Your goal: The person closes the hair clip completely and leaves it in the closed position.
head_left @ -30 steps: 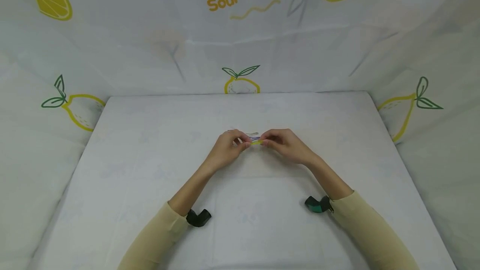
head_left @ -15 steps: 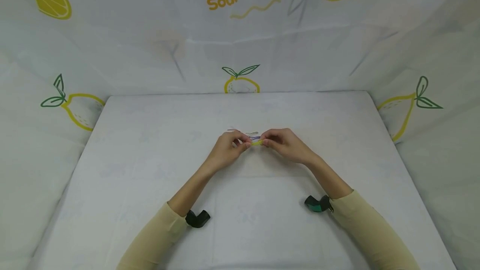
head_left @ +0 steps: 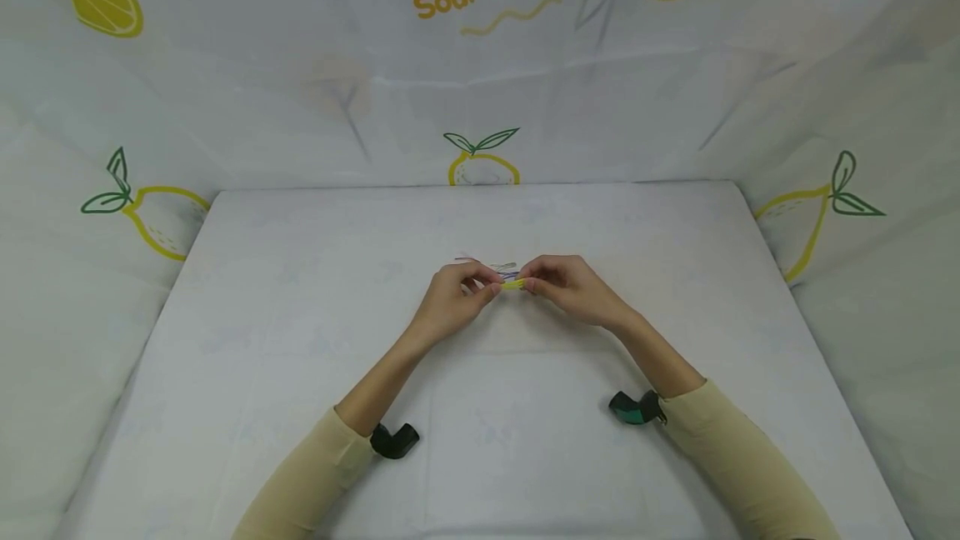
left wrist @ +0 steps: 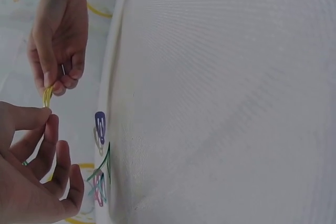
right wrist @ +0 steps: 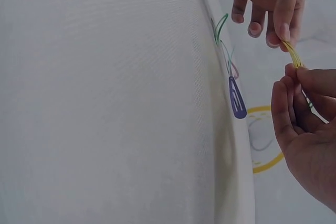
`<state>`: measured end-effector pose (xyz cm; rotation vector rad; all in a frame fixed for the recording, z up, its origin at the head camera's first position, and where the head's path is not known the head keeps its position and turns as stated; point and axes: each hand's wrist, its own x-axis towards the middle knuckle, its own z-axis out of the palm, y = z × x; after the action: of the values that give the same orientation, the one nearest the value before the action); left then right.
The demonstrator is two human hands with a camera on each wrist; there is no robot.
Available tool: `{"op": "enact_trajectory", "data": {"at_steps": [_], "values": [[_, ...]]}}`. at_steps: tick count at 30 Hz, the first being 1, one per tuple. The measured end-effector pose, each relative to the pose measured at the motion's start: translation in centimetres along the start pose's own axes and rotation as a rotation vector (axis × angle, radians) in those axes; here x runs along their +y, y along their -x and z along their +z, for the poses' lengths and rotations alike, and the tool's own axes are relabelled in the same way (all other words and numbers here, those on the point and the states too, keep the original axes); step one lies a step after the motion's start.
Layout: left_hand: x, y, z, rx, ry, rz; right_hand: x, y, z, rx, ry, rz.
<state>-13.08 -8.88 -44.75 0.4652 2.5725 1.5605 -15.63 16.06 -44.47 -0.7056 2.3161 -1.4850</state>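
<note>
A yellow snap hair clip (head_left: 513, 284) is stretched lengthwise between my two hands above the table, its ends hidden in the fingers. My left hand (head_left: 453, 298) pinches one end between thumb and fingertips. At the other end, the thumb and index finger of my right hand (head_left: 566, 286) hold on. Between the hands, the clip (left wrist: 47, 97) shows as thin yellow strips in the left wrist view. Beyond the hands lies a purple snap hair clip (right wrist: 237, 98), with a greyish one (left wrist: 96, 139) beside it and a pink one (left wrist: 99, 195) farther left.
The clips lie on a white-covered table (head_left: 480, 440). White cloth walls (head_left: 285, 90) with printed lemons rise at its back and sides. A dark camera mount (head_left: 395, 441) is on the left wrist, another mount (head_left: 636, 408) on the right.
Both hands stay nearly in place, still pinching the yellow hair clip. It looks slightly more level between the fingers than half a second ago.
</note>
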Motion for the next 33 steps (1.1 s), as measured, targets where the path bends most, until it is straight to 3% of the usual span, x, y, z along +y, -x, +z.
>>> {"op": "enact_trajectory", "data": {"at_steps": [11,33], "values": [[-0.17,0.04,-0.09,0.001,0.036,0.007,-0.32,0.07,0.17,0.015,-0.073,-0.003],[-0.62,0.33,-0.17,0.019,0.028,0.008,-0.42,0.39,-0.01,0.021,-0.069,0.036]]}}
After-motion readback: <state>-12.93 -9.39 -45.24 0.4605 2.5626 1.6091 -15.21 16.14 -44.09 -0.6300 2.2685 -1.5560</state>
